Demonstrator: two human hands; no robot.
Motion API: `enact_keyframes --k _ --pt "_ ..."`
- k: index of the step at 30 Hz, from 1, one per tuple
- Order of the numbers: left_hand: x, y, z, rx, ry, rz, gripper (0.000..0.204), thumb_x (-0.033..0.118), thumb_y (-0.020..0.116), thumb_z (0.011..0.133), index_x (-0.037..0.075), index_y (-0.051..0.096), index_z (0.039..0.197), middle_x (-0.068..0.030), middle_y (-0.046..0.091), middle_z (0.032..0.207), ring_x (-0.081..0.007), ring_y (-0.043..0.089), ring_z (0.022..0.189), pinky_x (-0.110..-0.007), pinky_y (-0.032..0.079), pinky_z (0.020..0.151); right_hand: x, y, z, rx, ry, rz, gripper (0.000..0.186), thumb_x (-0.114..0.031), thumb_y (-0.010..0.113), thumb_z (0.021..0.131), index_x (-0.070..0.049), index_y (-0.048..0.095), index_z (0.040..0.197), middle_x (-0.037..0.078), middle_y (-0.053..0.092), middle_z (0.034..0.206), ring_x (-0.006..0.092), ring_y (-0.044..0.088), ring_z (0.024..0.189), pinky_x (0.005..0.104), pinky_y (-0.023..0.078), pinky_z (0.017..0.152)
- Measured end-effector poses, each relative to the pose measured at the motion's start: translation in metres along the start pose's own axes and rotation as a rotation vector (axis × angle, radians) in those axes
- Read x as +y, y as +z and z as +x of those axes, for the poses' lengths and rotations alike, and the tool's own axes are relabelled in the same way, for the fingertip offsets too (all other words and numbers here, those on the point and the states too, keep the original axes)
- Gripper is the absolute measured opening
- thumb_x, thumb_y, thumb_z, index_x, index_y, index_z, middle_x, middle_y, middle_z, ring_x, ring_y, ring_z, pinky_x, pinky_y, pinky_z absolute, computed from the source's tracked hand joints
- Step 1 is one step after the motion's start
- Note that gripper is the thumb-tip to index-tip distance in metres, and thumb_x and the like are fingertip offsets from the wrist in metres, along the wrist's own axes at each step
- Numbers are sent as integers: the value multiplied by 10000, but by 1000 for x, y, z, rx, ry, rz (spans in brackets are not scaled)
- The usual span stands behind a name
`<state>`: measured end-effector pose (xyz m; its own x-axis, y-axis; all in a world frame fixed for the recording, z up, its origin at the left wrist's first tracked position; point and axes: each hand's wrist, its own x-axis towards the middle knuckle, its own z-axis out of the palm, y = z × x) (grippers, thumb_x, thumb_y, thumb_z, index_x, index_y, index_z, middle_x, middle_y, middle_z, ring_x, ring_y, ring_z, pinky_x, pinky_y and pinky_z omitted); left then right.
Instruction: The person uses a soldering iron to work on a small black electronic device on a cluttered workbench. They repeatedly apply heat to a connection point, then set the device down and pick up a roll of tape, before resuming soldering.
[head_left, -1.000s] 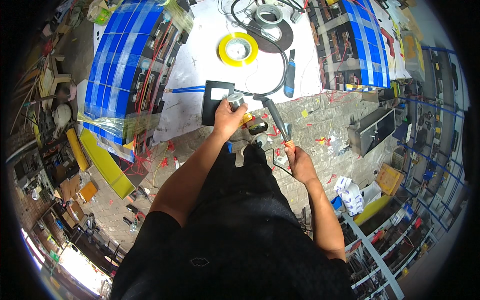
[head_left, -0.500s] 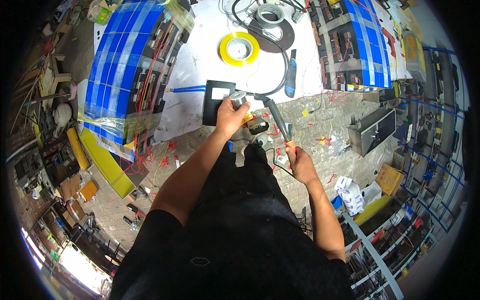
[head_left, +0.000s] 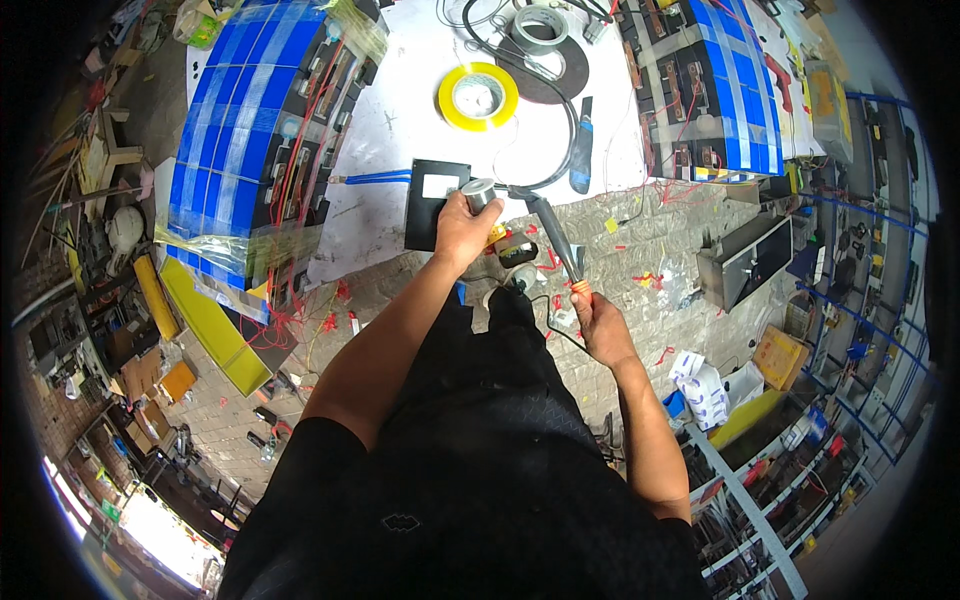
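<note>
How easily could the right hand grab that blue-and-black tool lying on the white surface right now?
Probably not easily: the right hand already grips an orange-handled tool, though nothing seems to cover the blue-and-black tool.

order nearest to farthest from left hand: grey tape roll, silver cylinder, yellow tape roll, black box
From the left hand:
1. Silver cylinder, in its grip.
2. Black box, just left.
3. Yellow tape roll, on the white tabletop.
4. Grey tape roll, farther up, right.
</note>
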<state>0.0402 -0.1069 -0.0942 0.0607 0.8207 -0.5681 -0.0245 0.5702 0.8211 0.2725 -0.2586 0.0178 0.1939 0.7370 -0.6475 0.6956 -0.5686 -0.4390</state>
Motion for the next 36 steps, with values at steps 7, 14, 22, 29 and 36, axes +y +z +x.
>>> enact_keyframes --k 7,14,22,29,36 --pt "-12 1 10 2 32 91 399 225 773 976 -17 589 1234 -57 721 1019 -103 673 853 -256 555 668 -1 -1 0 -3 2 10 553 -523 537 1076 19 648 1058 320 701 916 541 668 928 566 532 774" --pt "-8 0 9 -9 38 49 442 223 774 973 -18 585 1293 -61 721 1048 -108 672 892 -261 550 672 -1 -2 1 -12 15 1 559 -525 529 1078 22 644 1049 321 700 906 544 667 928 577 530 773" --pt "-15 -18 5 17 191 23 453 191 775 962 -62 572 1277 -112 712 1125 -165 676 1023 -309 532 919 1 -4 2 -12 3 9 588 -558 529 1071 18 638 1028 311 694 890 538 661 918 558 524 764" --pt "-8 -20 0 -71 116 -29 446 138 755 977 -43 552 1330 -98 692 1203 -159 658 1087 -313 513 979 -8 -13 0 -34 43 61 585 -550 548 1068 23 651 1010 293 683 872 500 662 859 515 515 751" --pt "-7 -22 0 -80 88 -98 449 116 752 977 -48 542 1339 -99 686 1204 -152 651 1102 -303 511 987 11 -6 2 -51 51 192 560 -521 569 1073 28 663 1020 183 665 796 309 632 749 443 508 726"
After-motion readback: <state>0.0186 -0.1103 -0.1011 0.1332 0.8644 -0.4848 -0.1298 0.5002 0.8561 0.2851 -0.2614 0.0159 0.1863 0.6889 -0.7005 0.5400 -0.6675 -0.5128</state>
